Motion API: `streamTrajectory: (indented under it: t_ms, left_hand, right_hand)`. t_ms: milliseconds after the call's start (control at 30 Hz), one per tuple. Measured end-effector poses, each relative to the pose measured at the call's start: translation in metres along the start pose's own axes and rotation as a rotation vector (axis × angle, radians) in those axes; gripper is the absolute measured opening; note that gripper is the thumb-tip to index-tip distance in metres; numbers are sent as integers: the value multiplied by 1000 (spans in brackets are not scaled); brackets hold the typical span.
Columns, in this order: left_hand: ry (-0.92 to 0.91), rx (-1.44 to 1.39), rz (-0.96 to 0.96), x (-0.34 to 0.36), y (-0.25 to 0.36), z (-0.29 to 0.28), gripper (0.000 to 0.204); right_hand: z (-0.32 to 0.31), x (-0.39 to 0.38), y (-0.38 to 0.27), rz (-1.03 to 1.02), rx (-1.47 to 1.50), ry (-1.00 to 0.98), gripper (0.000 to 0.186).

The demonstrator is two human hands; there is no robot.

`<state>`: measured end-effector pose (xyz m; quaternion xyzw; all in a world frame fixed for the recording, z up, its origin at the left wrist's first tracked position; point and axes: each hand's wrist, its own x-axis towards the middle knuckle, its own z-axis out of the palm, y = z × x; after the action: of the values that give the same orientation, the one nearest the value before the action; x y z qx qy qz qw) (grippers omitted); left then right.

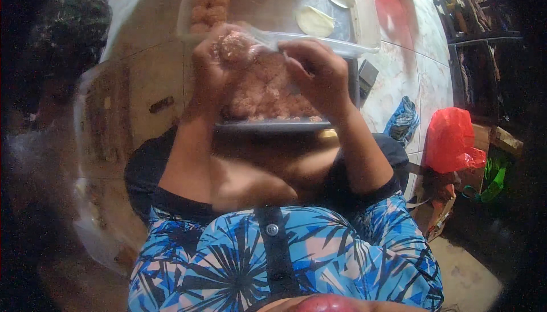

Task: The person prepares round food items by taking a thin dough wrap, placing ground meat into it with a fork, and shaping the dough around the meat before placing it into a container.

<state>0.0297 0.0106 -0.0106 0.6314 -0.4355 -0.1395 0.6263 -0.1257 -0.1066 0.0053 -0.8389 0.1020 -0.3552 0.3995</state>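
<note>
At left, a row of reddish-brown balls (pixel 209 7) lies in the far tray (pixel 342 47). The left hand (pixel 206 64) is closed around a single ball (pixel 235 48), above crumbly mixture (pixel 273 95) in the near tray (pixel 273 126). The right hand (pixel 322 64) pinches clear plastic film (pixel 262 39). Further right: red plastic bag (pixel 452 141).

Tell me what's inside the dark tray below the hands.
The dark tray holds a reddish-brown crumbly mass. This mass hides the tray's bottom beneath it; the left hand and right hand cover parts farther back.
</note>
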Motion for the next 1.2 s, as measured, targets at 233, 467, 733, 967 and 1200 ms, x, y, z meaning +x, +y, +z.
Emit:
streamTrajectory:
  t_ms: [233,467,733,967,1200]
  left_hand:
    - [81,-70,39,6,14,9,28]
    - [-74,2,-77,3,4,-2,46]
    - [59,-280,-40,4,2,10,72]
    - [-99,-79,-41,1,-14,1,45]
    - [-223,-244,-127,4,-7,-4,30]
  right_hand:
    - [-10,1,8,67,-5,42,18]
    - [-25,6,2,225,197,72,22]
    - [-10,-2,2,438,508,-116,27]
    - [-5,5,1,-67,-19,-10,19]
    - [-10,5,-2,-142,-115,-117,19]
